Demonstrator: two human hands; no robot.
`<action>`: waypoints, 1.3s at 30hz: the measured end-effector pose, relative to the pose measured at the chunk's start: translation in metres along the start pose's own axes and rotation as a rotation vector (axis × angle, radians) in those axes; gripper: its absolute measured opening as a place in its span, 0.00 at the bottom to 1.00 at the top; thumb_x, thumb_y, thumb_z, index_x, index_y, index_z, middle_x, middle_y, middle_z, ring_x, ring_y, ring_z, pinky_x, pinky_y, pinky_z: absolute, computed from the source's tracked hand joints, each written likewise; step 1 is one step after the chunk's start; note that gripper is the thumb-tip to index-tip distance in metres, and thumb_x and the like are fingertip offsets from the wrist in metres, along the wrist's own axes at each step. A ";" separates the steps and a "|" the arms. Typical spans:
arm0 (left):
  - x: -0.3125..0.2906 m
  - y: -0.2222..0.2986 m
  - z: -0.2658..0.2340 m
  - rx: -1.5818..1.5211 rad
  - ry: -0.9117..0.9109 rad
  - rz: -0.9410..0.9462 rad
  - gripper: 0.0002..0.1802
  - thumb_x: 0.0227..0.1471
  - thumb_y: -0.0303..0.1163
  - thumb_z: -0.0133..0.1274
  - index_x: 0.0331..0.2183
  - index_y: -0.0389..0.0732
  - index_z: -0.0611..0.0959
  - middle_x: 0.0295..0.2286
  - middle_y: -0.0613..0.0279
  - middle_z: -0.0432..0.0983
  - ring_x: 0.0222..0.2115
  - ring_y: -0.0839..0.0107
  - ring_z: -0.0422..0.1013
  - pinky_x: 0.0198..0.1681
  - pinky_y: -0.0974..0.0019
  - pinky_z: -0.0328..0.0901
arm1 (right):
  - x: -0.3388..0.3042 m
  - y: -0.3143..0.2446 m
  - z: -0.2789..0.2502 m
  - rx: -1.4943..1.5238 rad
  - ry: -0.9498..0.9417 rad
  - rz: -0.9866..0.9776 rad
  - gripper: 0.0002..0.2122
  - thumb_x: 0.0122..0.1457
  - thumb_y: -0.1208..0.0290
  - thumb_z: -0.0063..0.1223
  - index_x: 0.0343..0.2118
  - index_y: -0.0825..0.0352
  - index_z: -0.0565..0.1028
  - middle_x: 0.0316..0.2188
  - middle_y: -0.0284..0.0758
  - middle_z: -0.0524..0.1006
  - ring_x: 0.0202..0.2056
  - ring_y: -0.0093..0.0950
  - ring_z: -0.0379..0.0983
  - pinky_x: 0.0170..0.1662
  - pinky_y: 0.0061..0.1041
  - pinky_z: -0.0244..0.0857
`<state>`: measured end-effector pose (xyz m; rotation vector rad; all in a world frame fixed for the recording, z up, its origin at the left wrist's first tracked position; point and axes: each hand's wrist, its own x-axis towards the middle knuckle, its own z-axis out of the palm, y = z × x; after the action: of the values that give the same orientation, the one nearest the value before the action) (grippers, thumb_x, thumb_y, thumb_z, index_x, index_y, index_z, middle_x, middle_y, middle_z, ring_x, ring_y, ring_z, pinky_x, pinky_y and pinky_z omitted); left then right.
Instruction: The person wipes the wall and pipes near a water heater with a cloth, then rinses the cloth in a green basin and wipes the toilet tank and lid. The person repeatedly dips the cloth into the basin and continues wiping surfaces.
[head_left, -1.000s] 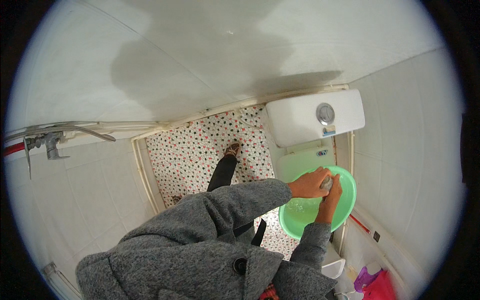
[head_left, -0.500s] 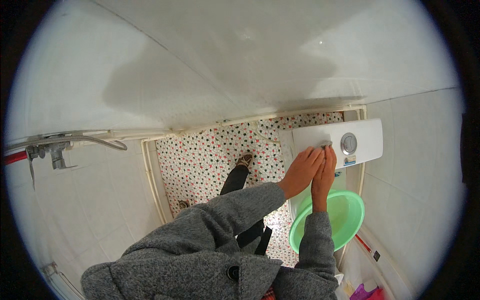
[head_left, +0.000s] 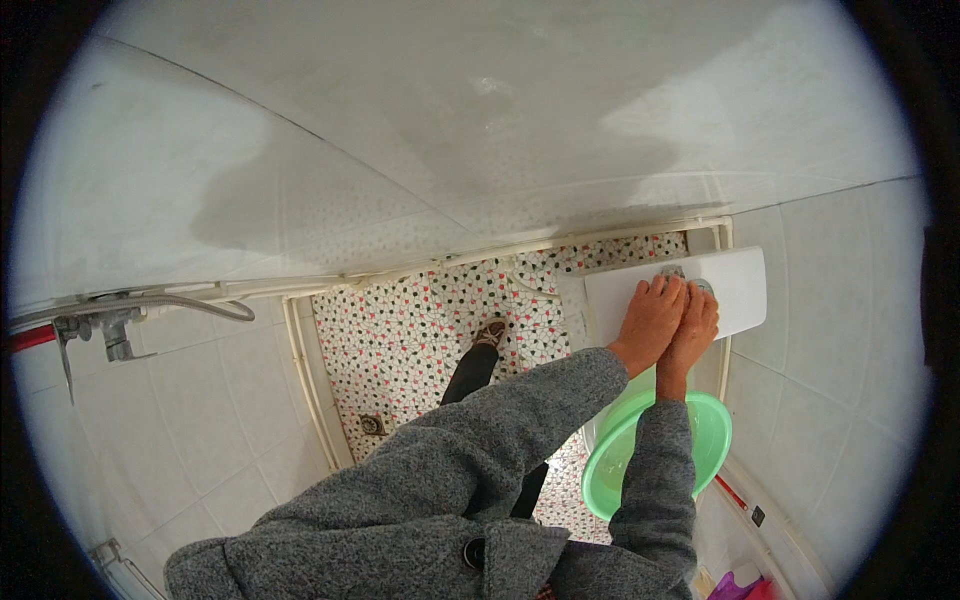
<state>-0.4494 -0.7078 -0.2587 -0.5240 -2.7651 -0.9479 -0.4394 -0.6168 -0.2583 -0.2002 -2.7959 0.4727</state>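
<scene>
Both my hands are pressed close together over the white toilet cistern lid (head_left: 742,290). The fingers of my left hand (head_left: 650,318) are curled down, with a small grey crumpled piece (head_left: 672,270) showing at their tips; cloth or scrubber, I cannot tell which. My right hand (head_left: 690,328) lies alongside, its fingers bent and touching the left ones. Its fingertips partly cover the round grey flush button (head_left: 706,286). Below my right wrist a green basin (head_left: 712,440) rests over the toilet, partly hidden by my sleeve.
A tiled wall (head_left: 480,110) with a dark wet-looking patch rises ahead. Pale pipes (head_left: 470,256) run along its foot. At left are a shower tap (head_left: 115,325) with a hose and a floor drain (head_left: 371,424). A purple item (head_left: 733,588) lies at lower right.
Both hands have slid right across the cistern lid with the grey piece, now partly covering the flush button. The view has shifted slightly.
</scene>
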 end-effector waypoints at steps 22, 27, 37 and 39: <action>0.023 0.065 0.003 -0.125 -0.123 0.119 0.24 0.39 0.26 0.61 0.43 0.44 0.77 0.33 0.55 0.74 0.30 0.53 0.74 0.33 0.55 0.68 | -0.028 0.071 -0.065 0.610 0.212 0.312 0.09 0.55 0.83 0.49 0.40 0.71 0.69 0.39 0.45 0.67 0.39 0.42 0.68 0.43 0.35 0.64; 0.030 0.094 0.001 -0.056 -0.341 0.265 0.25 0.41 0.26 0.60 0.45 0.40 0.74 0.42 0.53 0.71 0.44 0.51 0.68 0.44 0.53 0.63 | -0.044 0.080 -0.071 0.836 0.278 0.506 0.15 0.62 0.72 0.46 0.51 0.69 0.66 0.48 0.43 0.66 0.46 0.33 0.67 0.47 0.29 0.64; 0.091 0.073 0.027 -0.204 -0.904 0.374 0.28 0.57 0.28 0.44 0.59 0.36 0.62 0.56 0.47 0.60 0.58 0.54 0.58 0.60 0.58 0.53 | -0.069 0.060 0.006 1.370 0.472 0.872 0.26 0.65 0.65 0.42 0.61 0.73 0.54 0.60 0.51 0.56 0.62 0.43 0.51 0.63 0.35 0.45; 0.111 0.054 0.047 -0.050 -0.721 0.613 0.28 0.59 0.30 0.42 0.59 0.37 0.61 0.57 0.47 0.58 0.58 0.52 0.56 0.61 0.56 0.52 | -0.061 0.045 0.016 1.132 0.499 0.852 0.26 0.64 0.69 0.41 0.62 0.74 0.52 0.61 0.52 0.55 0.62 0.44 0.50 0.64 0.37 0.42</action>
<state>-0.5333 -0.6088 -0.2355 -1.8978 -2.7838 -0.7660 -0.3828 -0.5902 -0.3042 -1.0292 -1.4999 1.7567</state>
